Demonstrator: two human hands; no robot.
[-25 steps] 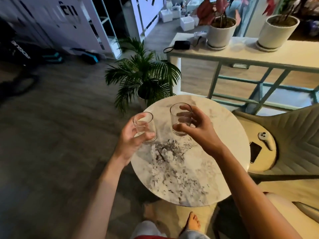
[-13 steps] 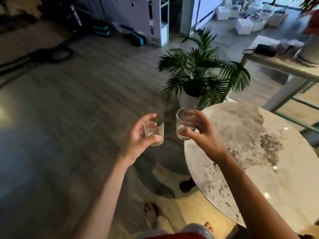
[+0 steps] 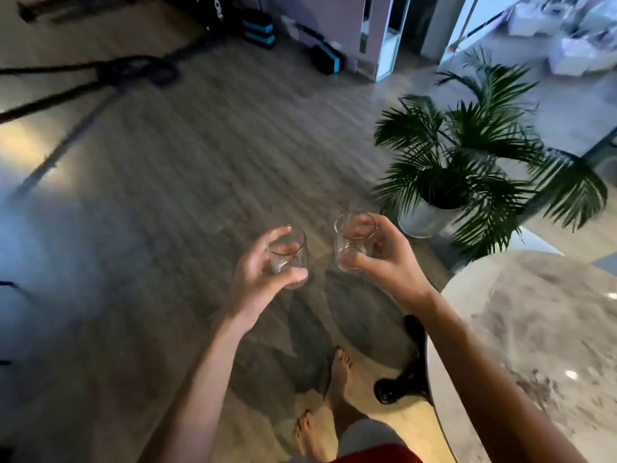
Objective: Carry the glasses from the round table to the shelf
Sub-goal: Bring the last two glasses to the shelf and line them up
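Left hand had its fingers curled round the left glass, right hand gripped the right glass. Both upright, side by side, not touching, out over the wooden floor, off the round marble worktop at lower right. Potted palm stood on the floor beyond the right glass.

We've got clear, smooth glass in the left glass and the right glass, rims glinting. The round table shows a polished marble-look top with bright glossy spots, its foot shiny black. The floor is wood-grain plank, low sheen; the plant pot looks smooth and white.
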